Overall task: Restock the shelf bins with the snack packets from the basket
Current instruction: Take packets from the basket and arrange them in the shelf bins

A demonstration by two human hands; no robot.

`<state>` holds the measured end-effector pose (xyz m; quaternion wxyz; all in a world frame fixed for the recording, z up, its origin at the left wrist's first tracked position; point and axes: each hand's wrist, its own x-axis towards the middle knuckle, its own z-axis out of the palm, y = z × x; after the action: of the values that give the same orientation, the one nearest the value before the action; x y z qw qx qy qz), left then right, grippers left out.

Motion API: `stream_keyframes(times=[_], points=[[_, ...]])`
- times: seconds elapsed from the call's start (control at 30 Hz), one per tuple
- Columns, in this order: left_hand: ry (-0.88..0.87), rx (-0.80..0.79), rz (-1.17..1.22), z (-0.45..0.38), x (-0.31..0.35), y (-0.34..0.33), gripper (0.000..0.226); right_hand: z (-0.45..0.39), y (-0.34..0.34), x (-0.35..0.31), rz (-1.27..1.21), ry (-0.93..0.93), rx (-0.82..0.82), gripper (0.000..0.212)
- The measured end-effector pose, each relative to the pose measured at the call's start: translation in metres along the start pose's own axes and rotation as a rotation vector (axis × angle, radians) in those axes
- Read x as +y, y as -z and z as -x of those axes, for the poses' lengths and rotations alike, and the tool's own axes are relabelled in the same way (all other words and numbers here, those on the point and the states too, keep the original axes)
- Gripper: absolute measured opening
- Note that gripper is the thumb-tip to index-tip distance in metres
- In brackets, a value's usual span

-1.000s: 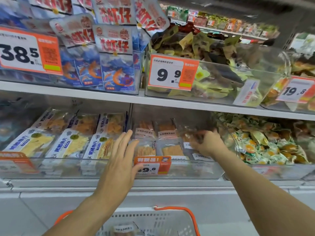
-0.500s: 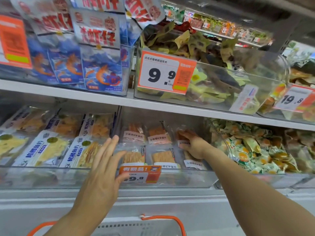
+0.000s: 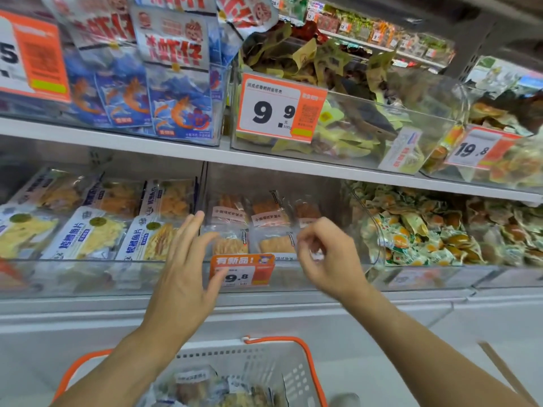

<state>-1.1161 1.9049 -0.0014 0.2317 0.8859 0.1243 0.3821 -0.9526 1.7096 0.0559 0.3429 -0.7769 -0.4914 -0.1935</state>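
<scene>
1. Your left hand (image 3: 182,277): fingers straight and spread, thumb out to the right, holding nothing. It sits in front of the clear middle bin (image 3: 293,277), fingertips up near the bin's left edge.
2. Your right hand (image 3: 332,259): fingers loosely curled, palm toward the shelf. Motion blur at the fingertips, and there's a pale smear there; I cannot tell if you're pinching a packet or holding nothing.
3. Middle bin, lower shelf: snack packets (image 3: 270,218) in two rows, orange-brown ones in the far row, paler ones (image 3: 276,243) in the near row. The right end of the near row is hidden behind your right hand.
4. Orange price tag (image 3: 242,270) is clipped on the bin's near wall, between your two hands; your left thumb covers its left edge.
5. Basket (image 3: 293,374): white with orange handles, near bottom edge, below and between your forearms. More snack packets (image 3: 194,386) lie inside it.
6. Left of the middle bin: fish-slice packs (image 3: 85,236) in a clear bin.
7. Right of it: green-and-yellow wrapped pieces (image 3: 411,230), loose pile.
8. Upper shelf: blue shrimp packs (image 3: 179,104) on the left, a 9.9 tag (image 3: 279,108) on the bin of loose green and brown packets in the middle.
</scene>
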Motion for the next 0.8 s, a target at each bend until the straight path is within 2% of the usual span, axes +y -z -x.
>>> stream_keyframes(times=[0.1,0.17,0.27,0.37,0.43,0.5,0.53,0.63,0.7,0.77,0.8], points=[[0.008,0.218,0.109,0.023,0.015,0.002,0.032,0.048,-0.023,-0.03,-0.111,0.121,-0.223,0.013],[0.069,0.211,0.166,0.054,0.015,-0.009,0.022,0.082,-0.05,-0.033,-0.092,0.084,-0.494,0.015],[0.329,-0.085,0.117,0.12,-0.005,-0.038,0.025,0.134,-0.099,-0.026,0.045,-0.194,-0.936,0.036],[0.422,-0.472,-0.133,0.196,-0.041,-0.052,0.023,0.187,-0.14,-0.03,0.121,-0.485,-1.151,0.059],[0.606,-0.749,-0.163,0.24,-0.06,-0.051,0.034,0.22,-0.158,-0.042,0.063,-0.636,-1.187,0.06],[0.811,-0.904,-0.111,0.271,-0.072,-0.051,0.057,0.254,-0.174,-0.053,-0.083,-0.845,-1.211,0.062],[0.862,-0.959,-0.116,0.28,-0.074,-0.049,0.062,0.268,-0.18,-0.06,-0.148,-0.957,-1.21,0.067],[0.864,-1.085,-0.134,0.293,-0.071,-0.048,0.066,0.307,-0.198,-0.072,-0.161,-1.075,-1.134,0.082],[0.88,-1.126,-0.115,0.294,-0.065,-0.049,0.069,0.313,-0.203,-0.078,-0.161,-1.116,-1.073,0.08],[0.967,-1.121,-0.028,0.295,-0.066,-0.054,0.078,0.308,-0.211,-0.078,-0.238,-1.256,-1.004,0.072],[1.015,-1.107,0.011,0.294,-0.066,-0.055,0.082,0.307,-0.217,-0.074,-0.248,-1.292,-0.967,0.076]])
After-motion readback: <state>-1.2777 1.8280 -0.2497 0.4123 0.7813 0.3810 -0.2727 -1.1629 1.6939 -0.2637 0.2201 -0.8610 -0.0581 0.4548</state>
